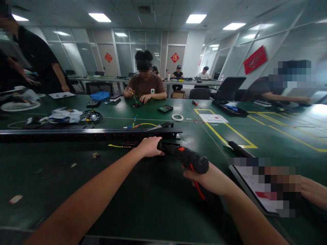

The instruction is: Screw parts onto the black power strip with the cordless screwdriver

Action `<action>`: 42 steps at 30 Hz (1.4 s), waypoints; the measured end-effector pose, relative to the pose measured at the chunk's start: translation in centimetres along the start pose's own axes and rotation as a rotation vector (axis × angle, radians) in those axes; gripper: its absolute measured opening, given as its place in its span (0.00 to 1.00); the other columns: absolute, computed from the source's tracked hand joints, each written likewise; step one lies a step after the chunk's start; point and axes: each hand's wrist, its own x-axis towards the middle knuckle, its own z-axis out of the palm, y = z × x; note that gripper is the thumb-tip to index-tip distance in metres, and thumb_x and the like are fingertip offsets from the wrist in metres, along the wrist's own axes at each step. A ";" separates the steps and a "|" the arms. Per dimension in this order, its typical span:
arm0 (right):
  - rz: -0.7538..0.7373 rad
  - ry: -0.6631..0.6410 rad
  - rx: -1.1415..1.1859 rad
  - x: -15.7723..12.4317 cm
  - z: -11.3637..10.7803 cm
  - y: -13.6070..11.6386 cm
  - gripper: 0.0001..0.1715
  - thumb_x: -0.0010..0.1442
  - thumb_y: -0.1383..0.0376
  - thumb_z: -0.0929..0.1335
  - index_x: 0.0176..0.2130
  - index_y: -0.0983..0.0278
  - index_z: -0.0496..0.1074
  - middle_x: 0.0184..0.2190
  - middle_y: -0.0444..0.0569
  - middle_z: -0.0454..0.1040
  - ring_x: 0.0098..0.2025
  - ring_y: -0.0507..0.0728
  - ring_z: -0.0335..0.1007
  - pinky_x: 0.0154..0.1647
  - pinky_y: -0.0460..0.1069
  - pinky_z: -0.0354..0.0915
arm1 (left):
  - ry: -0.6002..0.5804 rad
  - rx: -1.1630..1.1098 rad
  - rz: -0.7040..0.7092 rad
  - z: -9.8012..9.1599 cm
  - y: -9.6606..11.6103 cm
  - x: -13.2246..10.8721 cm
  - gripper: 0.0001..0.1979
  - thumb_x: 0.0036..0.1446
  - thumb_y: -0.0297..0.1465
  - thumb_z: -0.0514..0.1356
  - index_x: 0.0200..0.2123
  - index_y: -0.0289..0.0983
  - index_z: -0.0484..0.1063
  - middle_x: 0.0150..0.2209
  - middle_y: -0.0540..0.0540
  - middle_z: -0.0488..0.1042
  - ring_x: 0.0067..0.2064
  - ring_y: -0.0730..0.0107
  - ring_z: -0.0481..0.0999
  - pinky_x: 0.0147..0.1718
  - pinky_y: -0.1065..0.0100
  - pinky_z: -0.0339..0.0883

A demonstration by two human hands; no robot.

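Observation:
My right hand [212, 178] is wrapped around the grip of a black cordless screwdriver [190, 158] with orange parts. The tool points forward and left, its front end close to my left hand [152, 146]. Fingers of that left hand are closed over a narrow black part [173, 144] on the table, partly hidden by the hand and the tool. A yellow wire [114, 146] emerges to the left of the hand. Just beyond lies a long black power strip [89, 135], running off to the left. Blue and yellow wires [145, 124] lie behind its right end.
Small brass-coloured screws [95, 155] lie on the green table [153, 204]. A white tape roll [177, 117] and a black-handled screwdriver [240, 148] are farther out. At right, another person's hand [310, 190] is near a white tablet-like board [255, 190]. Another person works opposite.

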 end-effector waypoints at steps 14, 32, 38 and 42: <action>0.030 0.008 0.016 0.0 0.1 -0.2 0.14 0.55 0.60 0.74 0.41 0.62 0.75 0.24 0.42 0.75 0.28 0.58 0.74 0.31 0.51 0.67 | 0.010 -0.084 -0.063 0.6 0.8 0.1 0.21 0.60 0.45 0.71 0.53 0.47 0.76 0.54 0.42 0.84 0.57 0.45 0.83 0.48 0.57 0.75; -0.028 0.046 0.053 0.1 0.2 0.2 0.15 0.53 0.59 0.74 0.41 0.62 0.77 0.24 0.42 0.75 0.27 0.58 0.75 0.30 0.51 0.68 | 0.207 -0.159 0.018 3.6 0.4 -0.6 0.33 0.63 0.43 0.72 0.65 0.40 0.65 0.58 0.36 0.81 0.62 0.43 0.79 0.59 0.54 0.70; -0.020 0.061 0.058 0.2 0.3 -0.1 0.16 0.52 0.59 0.74 0.41 0.63 0.77 0.24 0.42 0.75 0.28 0.59 0.75 0.30 0.52 0.69 | 0.197 -0.071 0.037 3.6 0.4 0.0 0.29 0.72 0.43 0.64 0.69 0.40 0.62 0.63 0.36 0.78 0.66 0.49 0.77 0.71 0.49 0.55; -0.050 0.069 0.053 0.2 0.1 0.0 0.18 0.52 0.58 0.75 0.42 0.63 0.77 0.26 0.43 0.77 0.29 0.59 0.76 0.32 0.53 0.71 | 0.213 0.018 -0.001 3.1 -0.1 0.3 0.33 0.71 0.45 0.64 0.72 0.39 0.62 0.67 0.34 0.75 0.69 0.47 0.74 0.69 0.50 0.59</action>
